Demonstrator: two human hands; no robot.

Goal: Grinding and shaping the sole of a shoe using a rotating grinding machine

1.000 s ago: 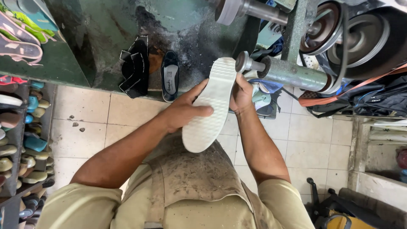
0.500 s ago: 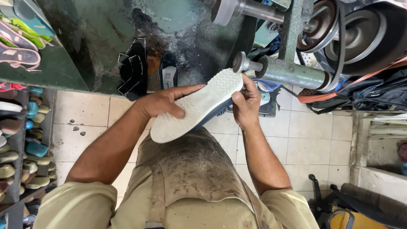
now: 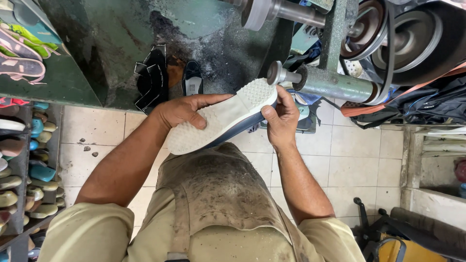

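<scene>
**Both hands on a white sole, right by the grinder shaft**

So the sole (image 3: 221,121) is the anchor here: white, studded tread facing up, dark blue edge showing underneath, held at a slant over the person's lap. Its upper end sits just below the shaft (image 3: 320,82) of the grinder, close to the shaft's round tip but I can't tell if it's touching.

Left hand (image 3: 182,110) is on the lower half of the sole, fingers laid flat across the tread, thumb tucked under, so that grip is closed on the sole. Right hand (image 3: 281,119) pinches the upper end, thumb on the tread edge, fingers wrapped behind, also closed on it.

Right below the sole is a dusty tan apron (image 3: 218,194). Beyond it, some black scraps (image 3: 151,80) and a dark shoe (image 3: 192,80) lie on the grimy floor. Far off to the sole's left there's a rack (image 3: 19,160) stuffed with shoes.
</scene>
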